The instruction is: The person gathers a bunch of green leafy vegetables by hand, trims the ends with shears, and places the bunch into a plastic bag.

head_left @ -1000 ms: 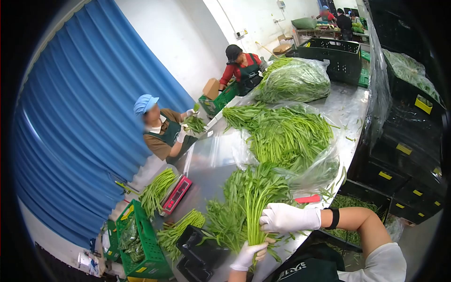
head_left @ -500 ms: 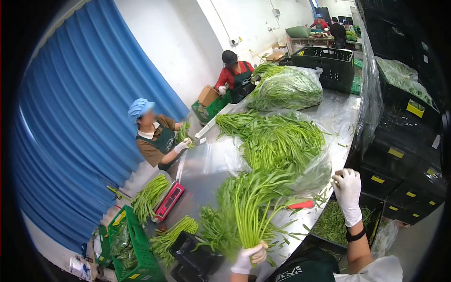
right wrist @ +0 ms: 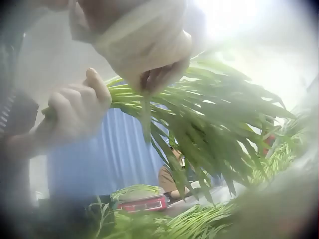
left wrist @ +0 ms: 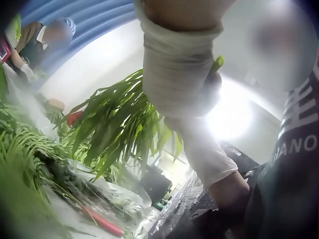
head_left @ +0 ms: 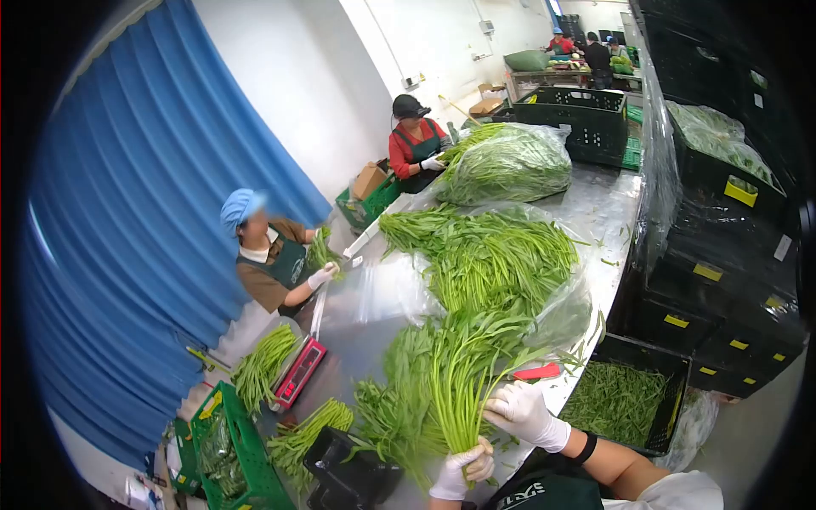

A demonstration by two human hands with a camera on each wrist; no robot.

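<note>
My gloved left hand point(head_left: 464, 473) grips a bunch of water spinach point(head_left: 456, 395) around the cut ends of its stems, leaves fanned up and away over the table. At the bunch's right side is my gloved right hand point(head_left: 527, 415), fingers bent in against the stems. In the right wrist view that right hand point(right wrist: 149, 55) pinches a leaf point(right wrist: 145, 122) that hangs from its fingertips. Behind the bunch lies a big heap of water spinach point(head_left: 501, 263) on clear plastic. A red-handled tool point(head_left: 537, 372) rests right of the bunch.
A red scale point(head_left: 299, 374) bearing stems stands at left, near a black tray point(head_left: 348, 467) and a green crate point(head_left: 246, 450). Below the table's right edge, a black crate point(head_left: 680, 399) holds loose leaves. A person in a blue cap point(head_left: 242, 208) works across the table.
My right hand left the bunch, swung out to the right over the leaf crate, and is now back at the bunch's side. The left hand keeps its grip on the stems.
</note>
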